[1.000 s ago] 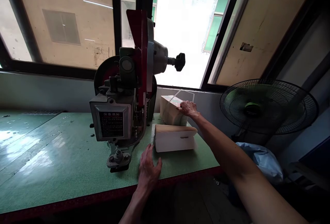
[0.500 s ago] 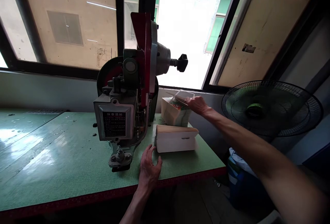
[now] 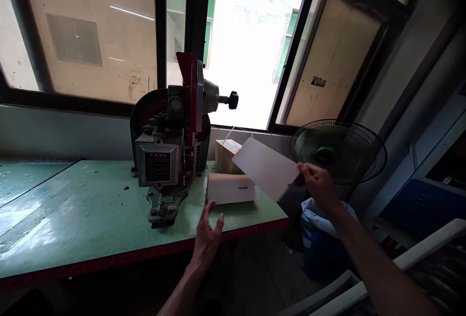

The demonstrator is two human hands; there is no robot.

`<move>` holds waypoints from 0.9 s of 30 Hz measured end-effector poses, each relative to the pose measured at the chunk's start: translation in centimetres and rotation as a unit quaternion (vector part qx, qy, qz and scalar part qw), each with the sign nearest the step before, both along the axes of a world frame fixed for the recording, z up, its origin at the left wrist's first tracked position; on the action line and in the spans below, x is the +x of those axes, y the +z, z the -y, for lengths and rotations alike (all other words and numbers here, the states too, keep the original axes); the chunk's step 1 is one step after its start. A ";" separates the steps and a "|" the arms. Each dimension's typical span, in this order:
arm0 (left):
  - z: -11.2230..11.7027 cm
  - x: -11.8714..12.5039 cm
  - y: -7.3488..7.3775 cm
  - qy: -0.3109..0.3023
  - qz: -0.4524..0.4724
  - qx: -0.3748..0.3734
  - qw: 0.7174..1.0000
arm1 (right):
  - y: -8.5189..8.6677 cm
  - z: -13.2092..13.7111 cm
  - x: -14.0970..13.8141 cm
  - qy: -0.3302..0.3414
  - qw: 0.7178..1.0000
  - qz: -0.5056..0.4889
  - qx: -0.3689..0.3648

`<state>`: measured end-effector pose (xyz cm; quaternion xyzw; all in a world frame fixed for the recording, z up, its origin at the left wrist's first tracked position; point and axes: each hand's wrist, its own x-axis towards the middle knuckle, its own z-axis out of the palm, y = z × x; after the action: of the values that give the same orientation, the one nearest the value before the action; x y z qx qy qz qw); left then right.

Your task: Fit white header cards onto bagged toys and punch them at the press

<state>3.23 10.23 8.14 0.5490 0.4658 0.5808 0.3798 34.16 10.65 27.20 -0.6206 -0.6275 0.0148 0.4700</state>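
My right hand (image 3: 316, 182) pinches one corner of a flat white card (image 3: 267, 168) and holds it up, tilted, beyond the right end of the table. With fingers apart, my left hand (image 3: 208, 231) hovers by the table's front edge and holds nothing. Just past its fingertips a row of white cards (image 3: 230, 193) stands on edge, the front one showing a small slot. Behind that row sits a pale block-like stack (image 3: 226, 156) with a printed top, partly hidden by the raised card. Left of the cards is a riveting-type machine (image 3: 160, 160) with a red guard and black knob.
The green table (image 3: 98, 219) has a dark red front edge and small scraps on its left part. A black fan (image 3: 338, 151) stands to the right, above a blue bag-lined bin (image 3: 320, 248). White bars (image 3: 429, 243) slant across the lower right. Windows line the back.
My right hand has drawn back from the rear stack toward the right, bringing the white card with it. My left hand remains near the table edge, fingers apart. The view has turned right.
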 end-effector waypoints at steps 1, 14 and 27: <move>1.2 1.0 0.7 -0.056 0.061 -0.041 0.996 | -2.2 1.7 -0.8 0.003 0.999 -0.051 0.000; 13.8 -13.8 3.0 -0.124 -0.044 -0.138 0.982 | -24.4 17.7 -19.2 0.312 0.913 -0.110 -0.238; 10.9 -35.2 15.9 0.054 -0.526 -0.105 0.842 | -4.6 2.2 -46.4 0.426 0.807 0.406 -0.043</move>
<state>-32.00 -0.71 24.00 0.7029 0.6829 0.1714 0.1014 -12.22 8.42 22.57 -0.2600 -0.9612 -0.0128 0.0911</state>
